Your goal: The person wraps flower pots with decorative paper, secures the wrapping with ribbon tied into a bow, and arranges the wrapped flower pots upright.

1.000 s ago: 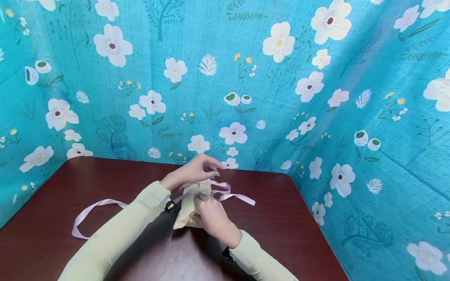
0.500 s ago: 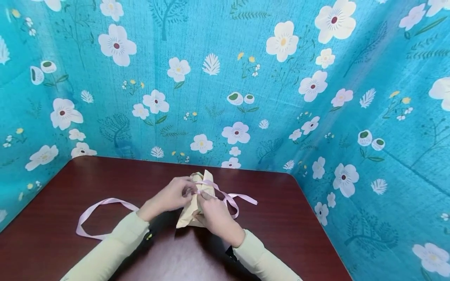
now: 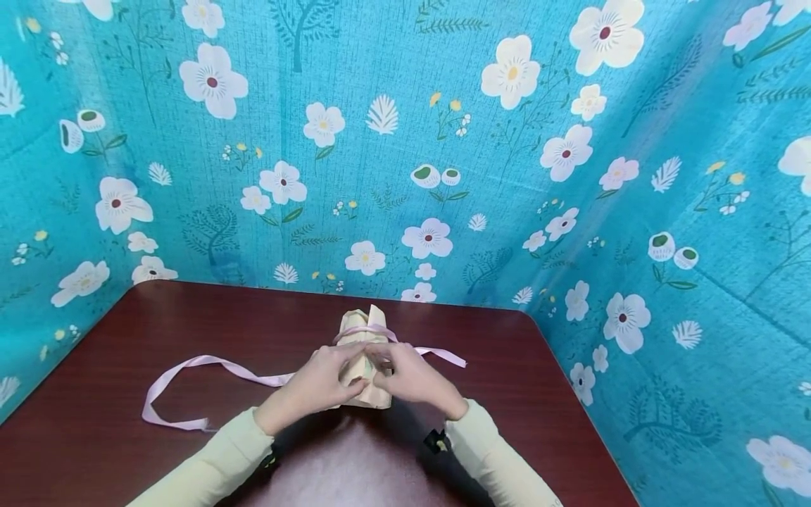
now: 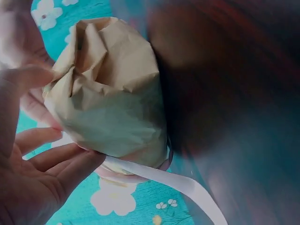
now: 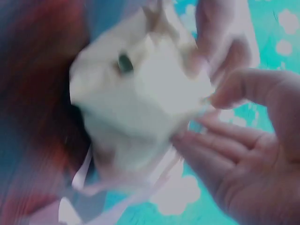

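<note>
A tan paper bag (image 3: 377, 400) lies on the table, its far end wrapped by a pink ribbon (image 3: 243, 374). My left hand (image 3: 315, 387) rests on the bag's left side; the left wrist view shows its nearly straight fingertips against the paper (image 4: 117, 112), beside the ribbon (image 4: 187, 185). From the right, my right hand (image 3: 418, 377) touches the bag, thumb and fingers apart. In the right wrist view, blurred, the fingers (image 5: 225, 145) lie along the bag (image 5: 136, 93). A small dark green spot shows on the paper there. Both hands hide the middle of the ribbon.
A dark red-brown table (image 3: 209, 317) carries everything. One ribbon tail loops to the left, and a shorter tail sticks out right. Blue flowered cloth (image 3: 380, 176) hangs behind the table and along its sides.
My left hand reached over the bag, came down to pinch near the ribbon, then moved nearer and loosened. My right hand shifted from the bag's middle to its right side, fingers spreading.
</note>
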Tool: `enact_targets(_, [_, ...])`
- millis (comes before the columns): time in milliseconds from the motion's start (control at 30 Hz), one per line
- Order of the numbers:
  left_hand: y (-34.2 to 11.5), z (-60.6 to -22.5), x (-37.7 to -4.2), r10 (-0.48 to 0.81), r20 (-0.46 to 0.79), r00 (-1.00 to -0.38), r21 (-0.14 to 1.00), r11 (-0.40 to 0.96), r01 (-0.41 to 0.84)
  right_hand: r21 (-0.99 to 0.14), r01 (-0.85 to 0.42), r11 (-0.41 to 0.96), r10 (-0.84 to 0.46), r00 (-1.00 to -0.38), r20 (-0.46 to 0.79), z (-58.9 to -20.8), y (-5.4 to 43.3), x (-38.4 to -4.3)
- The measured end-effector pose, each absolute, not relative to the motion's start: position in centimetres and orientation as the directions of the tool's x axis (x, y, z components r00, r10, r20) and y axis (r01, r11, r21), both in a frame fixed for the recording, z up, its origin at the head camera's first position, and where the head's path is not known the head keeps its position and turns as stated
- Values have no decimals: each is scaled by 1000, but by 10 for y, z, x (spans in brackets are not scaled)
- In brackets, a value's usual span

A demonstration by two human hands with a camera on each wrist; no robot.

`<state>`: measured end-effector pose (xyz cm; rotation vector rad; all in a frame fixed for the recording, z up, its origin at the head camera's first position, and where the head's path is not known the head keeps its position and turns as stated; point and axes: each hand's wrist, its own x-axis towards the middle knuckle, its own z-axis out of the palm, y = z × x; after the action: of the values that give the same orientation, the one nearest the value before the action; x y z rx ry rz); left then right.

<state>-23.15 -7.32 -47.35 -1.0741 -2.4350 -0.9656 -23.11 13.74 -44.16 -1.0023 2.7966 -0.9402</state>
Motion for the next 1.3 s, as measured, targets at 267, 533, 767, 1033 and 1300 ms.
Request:
enact_targets(267, [-68,-475,-229,575,497,-651,303,588,750,-706,-505,497,-516,-826,228,-446,160,-262])
enact_targets(533, [-65,-475,-228,596,517,-614,208,609,766,-632,-479,609,-385,-875,293,-460,160,-292])
enact_targets(767, [-66,-480,-229,580,518,-629,229,615,755,-619,-464,633,-372,-884,283,-466,156,-301])
enact_targets(1033, [-67,-479,-229,555,568,-608,209,617,759,-568,-497,656,-352,-867,352,-465,156,-304])
enact_targets(1300, [-67,-483,-226,548,548,-632,239,622,746,-614,-540,575,-452,-836,312,-456,176,-288])
